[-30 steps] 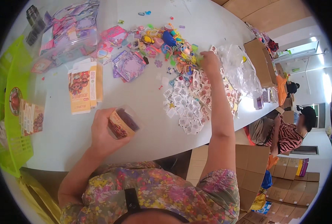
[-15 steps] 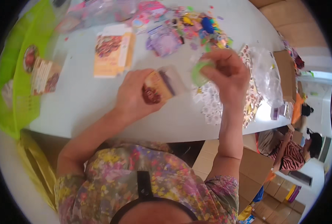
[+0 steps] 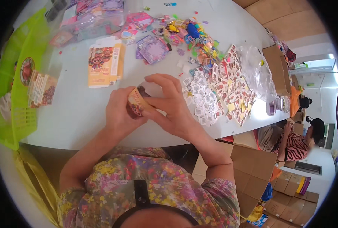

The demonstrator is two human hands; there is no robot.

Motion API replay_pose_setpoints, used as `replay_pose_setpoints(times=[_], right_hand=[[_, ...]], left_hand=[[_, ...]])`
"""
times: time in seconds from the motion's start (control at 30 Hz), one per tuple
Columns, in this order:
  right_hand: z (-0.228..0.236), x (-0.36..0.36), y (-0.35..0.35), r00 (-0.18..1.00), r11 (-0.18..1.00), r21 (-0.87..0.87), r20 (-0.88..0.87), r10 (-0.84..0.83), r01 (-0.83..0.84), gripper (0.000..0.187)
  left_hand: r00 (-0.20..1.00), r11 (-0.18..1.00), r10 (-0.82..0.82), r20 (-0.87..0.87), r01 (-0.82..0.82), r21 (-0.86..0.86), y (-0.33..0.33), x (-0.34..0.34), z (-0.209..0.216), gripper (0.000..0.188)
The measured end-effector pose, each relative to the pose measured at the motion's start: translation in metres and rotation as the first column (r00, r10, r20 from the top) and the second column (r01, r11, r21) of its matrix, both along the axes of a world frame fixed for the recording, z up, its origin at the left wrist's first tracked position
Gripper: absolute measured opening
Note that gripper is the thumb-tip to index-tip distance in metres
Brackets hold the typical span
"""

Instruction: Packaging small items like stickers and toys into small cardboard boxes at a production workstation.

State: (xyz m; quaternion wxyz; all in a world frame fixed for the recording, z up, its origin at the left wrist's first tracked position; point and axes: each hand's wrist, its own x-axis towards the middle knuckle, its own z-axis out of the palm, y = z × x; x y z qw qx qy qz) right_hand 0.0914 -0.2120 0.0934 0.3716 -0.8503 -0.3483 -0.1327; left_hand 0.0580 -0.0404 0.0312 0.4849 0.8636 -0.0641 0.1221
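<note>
My left hand (image 3: 120,109) is wrapped round a small printed card box (image 3: 135,100), yellow-orange with dark red pictures, tilted above the table. From the right, my right hand (image 3: 171,103) closes over the box, its thumb and index finger against the side. The upper fingers of that hand curl past the box's dark top end. What is inside the box is hidden. Beyond my hands lie a stack of flat yellow cartons (image 3: 100,65) and several purple cards (image 3: 152,49).
A heap of colourful trinkets (image 3: 199,38) lies far centre, with white printed packets (image 3: 203,97) and brown-patterned packets (image 3: 235,91) at right. A clear plastic bag (image 3: 256,72) lies past them. At left stand a green basket (image 3: 24,110) and filled boxes (image 3: 41,89). A co-worker (image 3: 296,142) sits right.
My right hand has moved left from over the packets to the box. The green round piece it held no longer shows. The box has turned more upright in my left hand.
</note>
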Motion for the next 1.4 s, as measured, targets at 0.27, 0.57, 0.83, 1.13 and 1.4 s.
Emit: replay_pose_setpoints(times=[0.27, 0.57, 0.83, 1.13, 1.4], right_hand=[[-0.058, 0.1, -0.141, 0.824, 0.813, -0.138, 0.103, -0.557, 0.566, 0.013], [-0.082, 0.132, -0.189, 0.745, 0.751, 0.04, -0.173, -0.645, 0.659, 0.008], [-0.065, 0.14, -0.187, 0.686, 0.636, 0.301, -0.5, -0.529, 0.711, 0.012], [-0.082, 0.127, -0.183, 0.717, 0.654, -0.306, 0.179, -0.674, 0.692, 0.018], [-0.066, 0.137, -0.189, 0.786, 0.772, 0.163, -0.214, -0.58, 0.614, 0.009]], left_hand=[[1.0, 0.992, -0.022, 0.005, 0.023, -0.121, 0.013, -0.01, -0.014, 0.072], [0.998, 0.991, -0.042, -0.039, 0.036, -0.131, 0.013, -0.01, -0.012, 0.072], [0.998, 0.985, -0.047, -0.031, 0.041, -0.169, 0.012, -0.006, -0.011, 0.071], [0.996, 0.975, -0.08, -0.034, 0.071, -0.21, 0.01, -0.001, -0.003, 0.077], [0.995, 0.969, -0.102, -0.01, 0.097, -0.225, 0.01, 0.007, 0.002, 0.079]])
